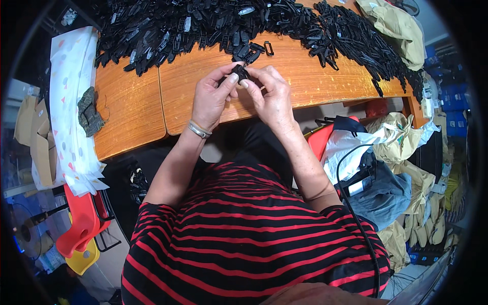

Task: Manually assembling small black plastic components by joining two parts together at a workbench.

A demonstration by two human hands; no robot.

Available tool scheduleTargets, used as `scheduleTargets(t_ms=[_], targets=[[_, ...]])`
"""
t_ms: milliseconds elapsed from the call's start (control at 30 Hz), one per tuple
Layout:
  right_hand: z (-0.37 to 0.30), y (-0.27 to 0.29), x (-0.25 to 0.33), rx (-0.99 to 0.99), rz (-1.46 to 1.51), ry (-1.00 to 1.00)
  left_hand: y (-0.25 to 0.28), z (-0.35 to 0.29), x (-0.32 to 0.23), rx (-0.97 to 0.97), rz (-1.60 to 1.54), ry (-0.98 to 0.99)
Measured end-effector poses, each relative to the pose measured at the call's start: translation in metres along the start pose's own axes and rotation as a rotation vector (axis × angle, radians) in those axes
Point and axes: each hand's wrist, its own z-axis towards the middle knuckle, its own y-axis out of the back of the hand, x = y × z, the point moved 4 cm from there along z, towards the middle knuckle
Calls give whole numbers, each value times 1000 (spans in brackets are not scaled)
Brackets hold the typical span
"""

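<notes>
Between the fingertips of my two hands is a small black plastic part (239, 74), held just above the front edge of the wooden table (203, 81). My left hand (211, 94) pinches it from the left with thumb and fingers; a silver bracelet circles that wrist. From the right, my right hand (272, 96) grips the same part. The fingers cover much of it, so its exact kind cannot be made out. Just beyond my fingertips lie several loose black plastic pieces (248, 52), and a black rectangular frame (269, 48) rests to their right.
A large heap of black plastic parts (178, 33) spreads along the table's far side, with a second heap (356, 43) at right. White patterned sheets (71, 101) and a dark cloth (90, 113) hang at left. A red chair (81, 226) and paper bags (394, 132) stand around.
</notes>
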Motion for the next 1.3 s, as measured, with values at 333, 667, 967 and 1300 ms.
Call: scheduleTargets(t_ms=[333, 667, 967, 1300], targets=[[-27, -31, -7, -19, 29, -126, -4, -7, 4, 71, 42, -17], [-24, -56, 18, 435, 247, -206, 63, -61, -33, -71, 321, 116], [51, 23, -92, -60, -401, -167, 156, -146, -159, -128, 1494, 90], [80, 2, -119, 151, -695, -291, 13, 34, -27, -48, 1216, -155]])
